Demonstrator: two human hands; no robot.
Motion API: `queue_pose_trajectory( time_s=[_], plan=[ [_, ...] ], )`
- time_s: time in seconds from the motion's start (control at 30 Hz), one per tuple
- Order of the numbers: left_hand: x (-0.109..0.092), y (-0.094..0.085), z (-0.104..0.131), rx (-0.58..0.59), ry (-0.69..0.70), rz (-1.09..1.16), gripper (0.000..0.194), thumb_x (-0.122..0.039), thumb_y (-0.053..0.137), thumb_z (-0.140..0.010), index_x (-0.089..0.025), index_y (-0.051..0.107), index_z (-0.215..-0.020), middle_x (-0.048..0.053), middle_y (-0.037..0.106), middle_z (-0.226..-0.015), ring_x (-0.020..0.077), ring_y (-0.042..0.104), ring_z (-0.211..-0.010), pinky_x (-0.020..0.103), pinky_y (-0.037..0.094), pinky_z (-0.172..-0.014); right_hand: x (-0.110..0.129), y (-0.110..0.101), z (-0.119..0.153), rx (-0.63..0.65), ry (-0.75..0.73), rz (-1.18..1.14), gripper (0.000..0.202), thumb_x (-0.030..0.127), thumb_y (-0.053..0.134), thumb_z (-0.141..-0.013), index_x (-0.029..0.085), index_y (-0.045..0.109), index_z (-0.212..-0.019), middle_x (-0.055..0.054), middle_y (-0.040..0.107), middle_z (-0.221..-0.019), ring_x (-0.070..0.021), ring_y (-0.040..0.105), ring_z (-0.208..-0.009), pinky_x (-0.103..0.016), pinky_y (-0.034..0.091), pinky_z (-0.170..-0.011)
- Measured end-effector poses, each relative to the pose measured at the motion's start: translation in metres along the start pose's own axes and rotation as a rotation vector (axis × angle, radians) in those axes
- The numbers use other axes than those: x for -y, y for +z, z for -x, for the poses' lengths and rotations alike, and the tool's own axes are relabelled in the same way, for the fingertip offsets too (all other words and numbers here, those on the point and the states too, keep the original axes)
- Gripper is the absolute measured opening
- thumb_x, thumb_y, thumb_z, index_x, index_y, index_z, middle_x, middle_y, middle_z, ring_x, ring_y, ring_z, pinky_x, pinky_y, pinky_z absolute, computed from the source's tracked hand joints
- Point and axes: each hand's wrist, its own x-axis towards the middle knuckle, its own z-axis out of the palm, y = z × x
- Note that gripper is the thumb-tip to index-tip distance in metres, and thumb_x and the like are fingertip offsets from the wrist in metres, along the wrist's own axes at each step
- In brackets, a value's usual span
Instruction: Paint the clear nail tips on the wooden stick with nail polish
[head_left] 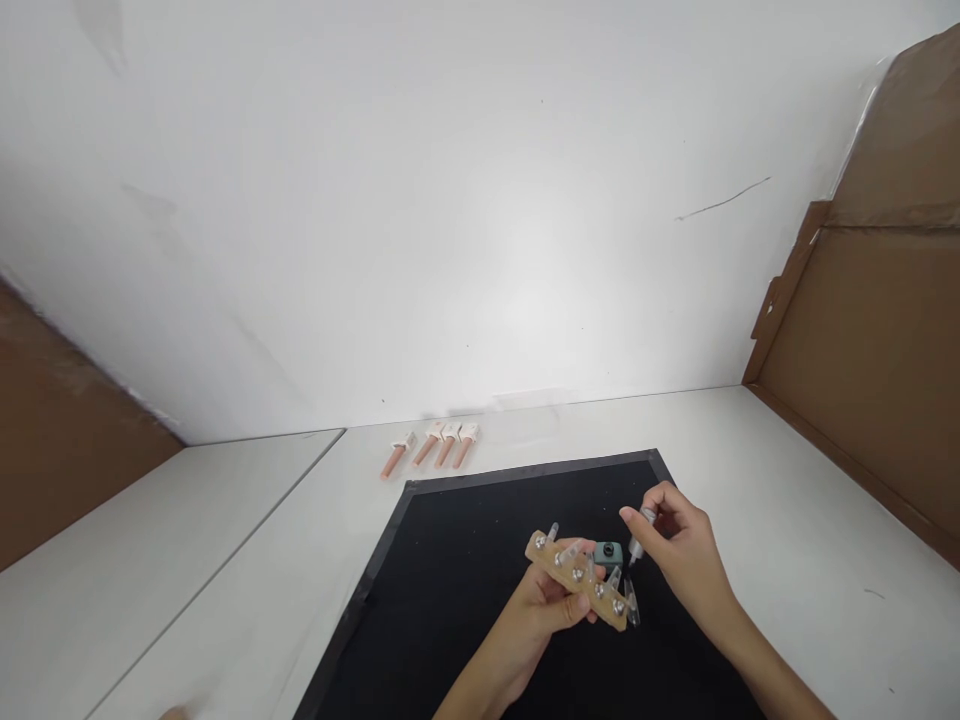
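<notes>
The hands are apart: the left hand (541, 612) grips a beige strip (568, 568) over the black mat (450, 560); the right hand (681, 540) pinches a small tool (636, 548) beside its end. Five clear tips (632, 604) are mounted; work looks unfinished, pink tubes (445, 452) lying by the counter's (810, 540) back edge.

The strip (568, 574) is tan, its studs (577, 576) silvery, the case (609, 561) grey-green, the mat (465, 570) black (its border (525, 474) dark grey).

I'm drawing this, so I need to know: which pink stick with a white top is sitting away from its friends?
The leftmost pink stick. A gap separates it from the other three, whose white tops sit close together.
</notes>
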Motion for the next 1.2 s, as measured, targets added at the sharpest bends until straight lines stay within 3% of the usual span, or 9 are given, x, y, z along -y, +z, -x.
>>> queue_pose_trajectory(
  time_s=[0.1,0.3,0.57,0.8,1.03,1.2],
  plan=[
    [-0.003,0.002,0.002,-0.005,0.002,-0.010,0.045,-0.027,0.089,-0.044,-0.021,0.071,-0.085,0.001,0.070,-0.075,0.0132,0.059,-0.065,0.027,0.043,-0.061,0.003,-0.003,0.000,0.023,-0.006,-0.056,0.029,0.032,0.062,-0.074,0.022,0.039,-0.058,0.007,0.038,-0.053,-0.0110,0.041,-0.045,-0.023,0.036,-0.045],
    [0.002,0.000,0.002,-0.013,0.034,-0.009,0.045,-0.027,0.088,-0.046,-0.022,0.071,-0.087,0.001,0.070,-0.075,0.0142,0.059,-0.066,0.028,0.042,-0.061,0.005,-0.001,0.005,0.233,0.034,-0.031,0.028,0.027,0.064,-0.071,0.021,0.040,-0.057,0.007,0.038,-0.053,-0.0103,0.037,-0.046,-0.022,0.032,-0.045],
    [0.000,0.001,0.003,0.028,0.036,-0.007,0.045,-0.027,0.088,-0.047,-0.021,0.071,-0.088,0.002,0.069,-0.078,0.0166,0.059,-0.069,0.030,0.043,-0.064,-0.002,-0.005,-0.003,0.033,0.018,-0.094,0.033,0.035,0.067,-0.072,0.022,0.040,-0.057,0.007,0.038,-0.052,-0.0110,0.039,-0.046,-0.023,0.033,-0.044],
    [0.008,-0.001,0.003,0.057,0.091,-0.002,0.042,-0.024,0.086,-0.052,-0.022,0.071,-0.091,0.003,0.069,-0.080,0.0173,0.060,-0.070,0.030,0.043,-0.064,0.006,-0.012,-0.001,0.016,0.018,-0.164,0.036,0.044,0.063,-0.074,0.023,0.039,-0.060,0.008,0.037,-0.052,-0.0116,0.041,-0.045,-0.023,0.036,-0.045],
    [0.012,-0.004,0.001,0.070,0.089,-0.008,0.043,-0.024,0.086,-0.051,-0.023,0.071,-0.091,0.003,0.070,-0.081,0.0177,0.060,-0.070,0.030,0.044,-0.063,0.004,-0.008,0.006,0.153,-0.030,-0.089,0.031,0.033,0.065,-0.074,0.021,0.041,-0.058,0.007,0.039,-0.052,-0.0106,0.039,-0.046,-0.022,0.033,-0.044],
    [0.010,-0.002,0.004,0.080,0.091,-0.007,0.043,-0.024,0.086,-0.050,-0.022,0.071,-0.091,0.003,0.069,-0.081,0.0170,0.060,-0.069,0.031,0.044,-0.065,0.004,-0.011,0.001,0.016,-0.029,-0.099,0.034,0.036,0.065,-0.073,0.022,0.039,-0.057,0.007,0.039,-0.051,-0.0106,0.039,-0.045,-0.022,0.035,-0.043]
  ],
)
